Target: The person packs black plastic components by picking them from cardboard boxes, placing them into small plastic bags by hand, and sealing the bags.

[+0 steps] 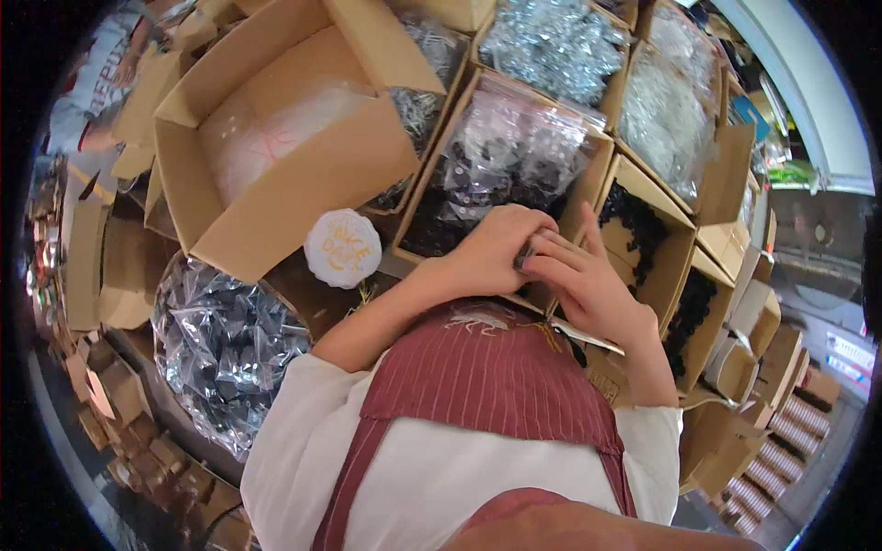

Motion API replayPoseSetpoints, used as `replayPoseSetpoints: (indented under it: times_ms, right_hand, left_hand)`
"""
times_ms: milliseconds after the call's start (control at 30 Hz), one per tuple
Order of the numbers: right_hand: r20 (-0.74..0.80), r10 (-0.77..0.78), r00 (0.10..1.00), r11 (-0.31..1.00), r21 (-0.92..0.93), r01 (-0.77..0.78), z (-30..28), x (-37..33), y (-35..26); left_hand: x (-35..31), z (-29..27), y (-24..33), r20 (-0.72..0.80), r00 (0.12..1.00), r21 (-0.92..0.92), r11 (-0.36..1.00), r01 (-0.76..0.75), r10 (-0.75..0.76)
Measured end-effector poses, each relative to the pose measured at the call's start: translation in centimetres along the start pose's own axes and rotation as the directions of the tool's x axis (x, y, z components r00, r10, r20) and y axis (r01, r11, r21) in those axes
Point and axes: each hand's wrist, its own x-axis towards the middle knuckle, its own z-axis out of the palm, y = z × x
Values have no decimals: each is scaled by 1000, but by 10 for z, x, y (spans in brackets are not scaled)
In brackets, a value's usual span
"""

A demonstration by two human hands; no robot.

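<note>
My left hand (501, 246) and my right hand (588, 280) meet in front of my apron. Between them shows a small dark piece (525, 257), mostly covered by fingers, so its kind is unclear. The left fingers curl closed around it. On the right hand, several fingers bend in against the piece while one finger points away upward. Just beyond both hands stands an open cardboard box (432, 151) with clear bags of black parts (514, 156) and loose dark parts under them.
A large open carton (303, 197) with clear plastic bags stands at the left. Near my left forearm are a round white tag (343, 248) and a heap of bagged dark parts (230, 340). Boxes of clear bagged parts (556, 46) and black parts (634, 230) lie beyond and right.
</note>
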Motion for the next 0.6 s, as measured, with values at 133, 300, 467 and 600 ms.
replayPoseSetpoints:
  times_ms: [133, 300, 467, 600]
  right_hand:
    - [130, 109, 985, 992, -73, -100, -10, 8, -9]
    - [-231, 302, 925, 910, 358, -208, 7, 11, 17]
    - [-37, 459, 888, 873, -171, -458, 87, 17, 82]
    - [153, 630, 761, 758, -333, -561, 134, 44, 58]
  left_hand:
    - [2, 12, -15, -59, 995, 80, 994, -76, 81]
    - [-3, 21, -33, -232, 965, -28, 993, 117, -120]
    - [1, 3, -34, -428, 849, -424, 898, 116, -311]
    - [3, 2, -30, -488, 823, -493, 870, 16, -291]
